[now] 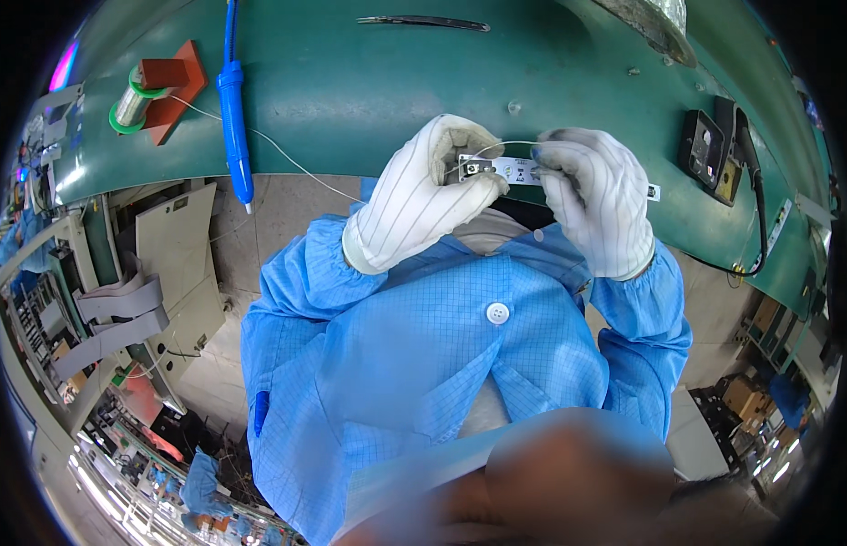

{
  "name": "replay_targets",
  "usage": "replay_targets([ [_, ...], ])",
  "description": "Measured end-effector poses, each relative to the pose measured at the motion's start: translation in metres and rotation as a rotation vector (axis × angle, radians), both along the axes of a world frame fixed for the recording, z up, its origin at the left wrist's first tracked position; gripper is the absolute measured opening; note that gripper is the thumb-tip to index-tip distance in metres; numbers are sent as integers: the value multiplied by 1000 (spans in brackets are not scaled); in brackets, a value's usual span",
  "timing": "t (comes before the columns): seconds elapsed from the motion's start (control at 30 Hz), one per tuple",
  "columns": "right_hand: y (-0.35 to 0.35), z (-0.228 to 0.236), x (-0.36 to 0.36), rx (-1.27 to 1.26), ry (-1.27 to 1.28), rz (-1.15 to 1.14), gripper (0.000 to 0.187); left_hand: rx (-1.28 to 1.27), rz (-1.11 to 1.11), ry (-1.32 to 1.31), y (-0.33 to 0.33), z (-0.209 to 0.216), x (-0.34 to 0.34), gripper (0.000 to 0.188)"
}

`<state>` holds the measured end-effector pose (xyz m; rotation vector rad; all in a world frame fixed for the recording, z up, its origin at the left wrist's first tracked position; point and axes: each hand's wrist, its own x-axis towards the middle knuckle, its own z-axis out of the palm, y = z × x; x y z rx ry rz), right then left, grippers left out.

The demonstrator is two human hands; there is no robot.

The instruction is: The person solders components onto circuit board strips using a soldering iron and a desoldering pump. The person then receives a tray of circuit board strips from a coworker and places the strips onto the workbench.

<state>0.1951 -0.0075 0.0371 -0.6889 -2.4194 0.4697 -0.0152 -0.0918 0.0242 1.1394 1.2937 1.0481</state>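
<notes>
Both my hands wear white striped gloves and meet over the near edge of the green table. A narrow white circuit board strip (519, 171) with small dark parts runs between them. My left hand (432, 187) is closed on the strip's left end, thumb and fingers around a small metal-looking part there. My right hand (594, 196) has its fingers bent together over the strip, whose right end shows beyond the glove. A thin pale wire (512, 143) arches from the left fingers to the right fingertips. What the right fingertips pinch is partly hidden.
A solder wire spool (130, 107) sits on a reddish-brown stand (188, 80); its wire trails toward my left sleeve. Nearby lies a blue pen-shaped tool (234, 127) on a blue cord. Tweezers (423, 22) lie far back. On the right are a black device (710, 150) and a cable (758, 218).
</notes>
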Motion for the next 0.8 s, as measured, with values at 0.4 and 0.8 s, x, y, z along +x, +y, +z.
replay_targets([
  [0.4, 46, -9, 43, -45, -122, -516, 18, 60, 10, 135, 6, -16, 2, 36],
  [0.8, 135, -37, 91, 133, -489, -526, 29, -93, 16, 43, 9, -20, 0, 36],
])
